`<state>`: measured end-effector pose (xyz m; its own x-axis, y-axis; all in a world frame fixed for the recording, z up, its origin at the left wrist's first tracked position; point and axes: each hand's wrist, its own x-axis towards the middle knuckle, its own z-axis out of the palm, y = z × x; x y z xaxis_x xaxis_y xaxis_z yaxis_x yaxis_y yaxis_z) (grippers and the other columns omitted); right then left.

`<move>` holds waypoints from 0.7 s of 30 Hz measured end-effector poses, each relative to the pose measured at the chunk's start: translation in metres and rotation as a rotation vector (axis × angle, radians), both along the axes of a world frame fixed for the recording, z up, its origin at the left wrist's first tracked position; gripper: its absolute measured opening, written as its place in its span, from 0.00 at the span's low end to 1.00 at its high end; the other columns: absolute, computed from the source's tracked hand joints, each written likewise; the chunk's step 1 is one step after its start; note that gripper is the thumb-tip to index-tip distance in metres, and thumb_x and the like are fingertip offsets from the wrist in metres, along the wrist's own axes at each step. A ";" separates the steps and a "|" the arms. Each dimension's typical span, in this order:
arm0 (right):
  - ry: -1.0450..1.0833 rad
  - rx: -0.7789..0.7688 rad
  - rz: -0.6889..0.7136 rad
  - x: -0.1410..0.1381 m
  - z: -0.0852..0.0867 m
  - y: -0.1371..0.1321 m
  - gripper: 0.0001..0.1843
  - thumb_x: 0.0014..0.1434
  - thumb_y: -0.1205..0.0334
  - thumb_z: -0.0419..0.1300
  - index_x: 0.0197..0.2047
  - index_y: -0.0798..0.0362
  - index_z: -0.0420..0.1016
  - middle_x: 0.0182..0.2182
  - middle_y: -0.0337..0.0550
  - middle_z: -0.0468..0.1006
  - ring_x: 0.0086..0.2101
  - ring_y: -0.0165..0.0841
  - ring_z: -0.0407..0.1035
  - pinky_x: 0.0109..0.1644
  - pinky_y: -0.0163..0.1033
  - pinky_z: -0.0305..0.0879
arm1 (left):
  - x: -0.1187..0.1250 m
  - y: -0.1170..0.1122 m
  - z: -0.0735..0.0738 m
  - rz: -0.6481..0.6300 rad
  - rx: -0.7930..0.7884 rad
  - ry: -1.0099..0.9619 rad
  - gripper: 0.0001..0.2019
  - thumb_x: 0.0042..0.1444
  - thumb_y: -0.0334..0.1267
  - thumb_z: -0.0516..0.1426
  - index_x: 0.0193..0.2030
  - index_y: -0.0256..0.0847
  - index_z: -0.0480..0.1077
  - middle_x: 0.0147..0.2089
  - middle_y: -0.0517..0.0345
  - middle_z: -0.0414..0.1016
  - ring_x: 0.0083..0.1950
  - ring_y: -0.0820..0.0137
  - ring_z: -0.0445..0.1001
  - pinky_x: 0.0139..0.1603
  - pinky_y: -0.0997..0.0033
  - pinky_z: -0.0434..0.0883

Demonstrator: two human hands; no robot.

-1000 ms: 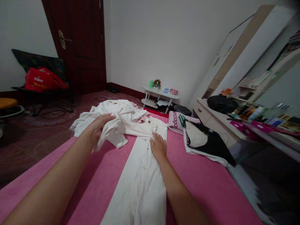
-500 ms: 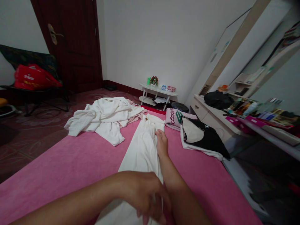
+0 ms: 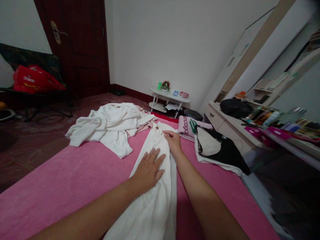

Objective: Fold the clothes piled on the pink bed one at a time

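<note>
A pair of white trousers [image 3: 152, 210] lies lengthwise on the pink bed cover [image 3: 95, 180], its gathered waist with a small brown tag at the far end. My left hand [image 3: 148, 169] rests flat on the middle of the cloth, fingers spread. Close to the waist, my right hand [image 3: 173, 141] pinches the right edge of the fabric between thumb and fingers. Left of the trousers lies a loose heap of white clothing [image 3: 110, 125], with some pale pink cloth under its right side.
On the right of the bed are a folded black-and-white garment [image 3: 220, 148] and a folded pink one with lettering [image 3: 186, 125]. A cluttered dressing table [image 3: 220, 120] stands beyond. A small white table [image 3: 170, 96] is by the wall; a red bag [image 3: 35, 80] sits on a chair.
My left hand has moved forward from the near end and now lies flat on the trousers. My right hand has shifted slightly up toward the waist and closed on the edge.
</note>
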<state>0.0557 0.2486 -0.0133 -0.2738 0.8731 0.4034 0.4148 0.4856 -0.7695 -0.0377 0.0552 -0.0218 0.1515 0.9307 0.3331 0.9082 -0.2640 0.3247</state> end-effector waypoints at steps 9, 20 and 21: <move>-0.257 0.009 -0.081 0.010 -0.018 0.009 0.17 0.56 0.68 0.51 0.43 0.51 0.79 0.43 0.44 0.76 0.44 0.35 0.69 0.53 0.39 0.62 | -0.008 0.019 -0.005 0.128 -0.087 -0.107 0.27 0.66 0.51 0.42 0.68 0.44 0.55 0.71 0.48 0.49 0.71 0.58 0.50 0.68 0.48 0.50; -0.401 0.019 0.174 0.065 0.007 -0.103 0.38 0.43 0.78 0.48 0.59 0.50 0.68 0.63 0.44 0.58 0.62 0.33 0.54 0.66 0.42 0.49 | -0.029 0.028 -0.014 0.073 0.014 -0.337 0.25 0.56 0.24 0.47 0.61 0.38 0.66 0.64 0.52 0.64 0.64 0.67 0.64 0.66 0.63 0.59; -0.394 0.022 0.200 0.073 0.011 -0.121 0.38 0.42 0.78 0.48 0.57 0.50 0.70 0.65 0.43 0.56 0.63 0.34 0.52 0.66 0.43 0.49 | -0.029 0.027 -0.013 0.065 0.013 -0.330 0.25 0.56 0.25 0.48 0.61 0.38 0.66 0.65 0.51 0.64 0.64 0.67 0.63 0.66 0.63 0.59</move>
<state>0.1292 0.1278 -0.0024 -0.5735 0.7795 0.2520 0.5706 0.6008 -0.5598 -0.0669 0.0821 -0.0352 -0.0263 0.9300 0.3666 0.7700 -0.2150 0.6007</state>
